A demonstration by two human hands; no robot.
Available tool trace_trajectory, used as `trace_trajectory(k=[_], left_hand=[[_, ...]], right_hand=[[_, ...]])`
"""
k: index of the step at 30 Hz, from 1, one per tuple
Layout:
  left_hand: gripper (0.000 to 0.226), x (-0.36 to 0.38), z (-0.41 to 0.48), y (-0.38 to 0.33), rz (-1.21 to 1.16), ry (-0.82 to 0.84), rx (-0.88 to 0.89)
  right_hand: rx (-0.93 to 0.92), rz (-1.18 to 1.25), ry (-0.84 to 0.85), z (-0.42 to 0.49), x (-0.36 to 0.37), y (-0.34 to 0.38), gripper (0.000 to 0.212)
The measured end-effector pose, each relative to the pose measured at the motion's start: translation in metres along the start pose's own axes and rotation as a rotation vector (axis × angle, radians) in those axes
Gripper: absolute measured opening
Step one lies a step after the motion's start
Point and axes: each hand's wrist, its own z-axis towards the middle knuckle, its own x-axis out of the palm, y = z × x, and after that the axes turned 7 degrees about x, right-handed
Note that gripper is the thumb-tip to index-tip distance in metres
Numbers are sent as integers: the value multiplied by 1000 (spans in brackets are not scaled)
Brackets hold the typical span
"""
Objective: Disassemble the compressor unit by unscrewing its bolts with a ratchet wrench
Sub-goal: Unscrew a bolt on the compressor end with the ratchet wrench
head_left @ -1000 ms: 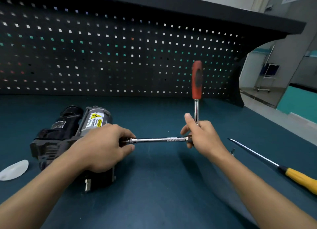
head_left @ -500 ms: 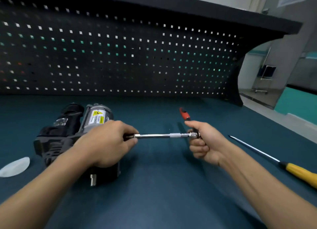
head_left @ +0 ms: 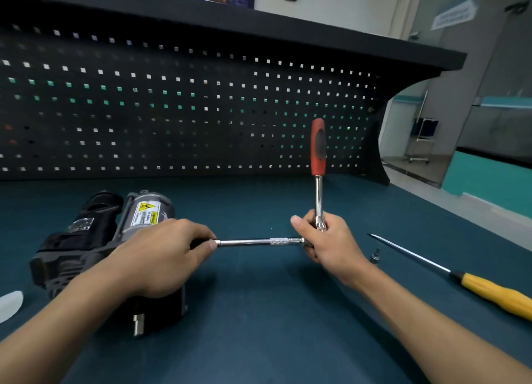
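The black and silver compressor unit (head_left: pixel 95 239) lies on the dark mat at the left, a yellow warning label on its silver can. My left hand (head_left: pixel 161 254) rests over its right end, fingers curled around the socket end of a long chrome extension bar (head_left: pixel 259 242) that runs level to the right. My right hand (head_left: pixel 328 242) grips the head of the ratchet wrench (head_left: pixel 318 165) at the bar's other end. The wrench's red handle stands straight up. The bolt itself is hidden under my left hand.
A yellow-handled screwdriver (head_left: pixel 472 283) lies at the right, its tip pointing toward my right hand. A small metal bit (head_left: pixel 375 255) stands between them. A white plastic piece (head_left: pixel 10 304) sits at the left edge. A black pegboard (head_left: pixel 172 110) walls off the back.
The ratchet handle, which had swung down away from me half a second ago, now stands upright again as it did a second ago. My left hand has stayed on the compressor end.
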Motion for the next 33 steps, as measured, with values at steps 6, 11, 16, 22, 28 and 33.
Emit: trace_trajectory(k=[6, 11, 16, 22, 28, 33], left_hand=[[30, -3, 2, -2, 35, 70, 2], [34, -7, 4, -7, 30, 116, -18], [33, -6, 4, -9, 71, 115, -48], [34, -5, 4, -7, 55, 81, -48], [36, -4, 4, -6, 43, 68, -47], [34, -4, 4, -8, 59, 62, -51]], right_hand=[[-250, -73, -33, 1, -3, -7, 33], [-398, -88, -49, 4, -2, -11, 31], [-343, -149, -30, 3, -5, -14, 44], [-77, -85, 8, 2, -5, -3, 58], [219, -34, 7, 5, -4, 8, 51], [481, 113, 86, 2, -3, 11, 45]])
